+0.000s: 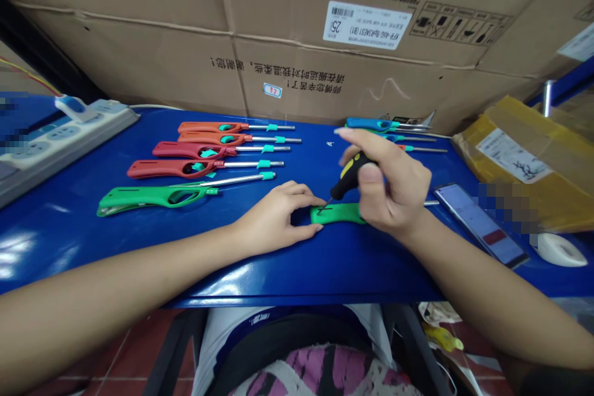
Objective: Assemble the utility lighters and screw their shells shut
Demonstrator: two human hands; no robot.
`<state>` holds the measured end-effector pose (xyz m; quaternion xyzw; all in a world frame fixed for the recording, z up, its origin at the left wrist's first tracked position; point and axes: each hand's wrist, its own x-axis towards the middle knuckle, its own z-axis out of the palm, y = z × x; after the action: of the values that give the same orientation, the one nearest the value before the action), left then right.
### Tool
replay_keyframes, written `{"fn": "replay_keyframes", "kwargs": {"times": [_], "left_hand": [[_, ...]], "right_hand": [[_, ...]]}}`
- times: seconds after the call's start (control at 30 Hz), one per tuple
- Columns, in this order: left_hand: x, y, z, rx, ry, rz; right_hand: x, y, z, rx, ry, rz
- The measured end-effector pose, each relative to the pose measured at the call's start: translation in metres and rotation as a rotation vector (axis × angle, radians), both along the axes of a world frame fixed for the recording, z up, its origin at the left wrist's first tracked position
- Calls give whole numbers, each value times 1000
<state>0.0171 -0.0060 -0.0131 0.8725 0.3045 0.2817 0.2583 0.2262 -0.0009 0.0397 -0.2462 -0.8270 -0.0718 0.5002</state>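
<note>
A green long-necked gas lighter lies flat on the blue table in front of me, its metal tube pointing right. My left hand pinches the left end of its handle between thumb and fingers. In my right hand is a short black-and-yellow screwdriver, tilted, with its tip down at the green handle near my left fingertips. My right index finger is stretched out along the top. The right hand hides the lighter's middle. Whether the tip sits in a screw is too small to tell.
To the left lie another green lighter, seemingly with its shell parted, and several red and orange lighters. More lighters lie behind my right hand. A phone, white mouse, yellow-taped parcel, power strip and large carton surround them.
</note>
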Motion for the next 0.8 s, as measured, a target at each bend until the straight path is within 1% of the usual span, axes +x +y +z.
{"fn": "replay_keyframes", "kwargs": {"times": [0.07,0.1,0.13,0.17,0.27,0.3,0.33,0.47,0.5,0.53,0.67,0.7,0.73,0.8], "left_hand": [[0,0,0,2,5,6],[0,0,0,8,4,9],[0,0,-1,17,2,11],[0,0,-1,23,1,11],[0,0,-3,29,0,4],[0,0,-3,26,0,3],[0,0,-2,22,-1,4],[0,1,-1,7,4,9],[0,0,-1,7,4,8],[0,0,-1,8,4,6],[1,0,-2,12,2,2],[1,0,-2,9,1,2],[1,0,-2,5,0,0],[1,0,-1,-1,0,2]], "right_hand": [[-1,-2,1,-135,-24,65],[-1,-3,2,-170,-29,92],[-2,-4,2,-168,-28,102],[-3,-4,3,-129,-15,91],[-5,-4,3,58,28,-6],[-5,-4,4,84,27,-29],[-5,-4,4,72,19,-33],[-4,-4,4,-166,-10,82],[-5,-3,4,-194,2,96],[-5,-2,4,-190,19,87],[-6,1,3,22,87,-2],[-5,2,2,34,96,9],[-5,2,2,4,100,37],[-4,2,0,-139,94,116]]}}
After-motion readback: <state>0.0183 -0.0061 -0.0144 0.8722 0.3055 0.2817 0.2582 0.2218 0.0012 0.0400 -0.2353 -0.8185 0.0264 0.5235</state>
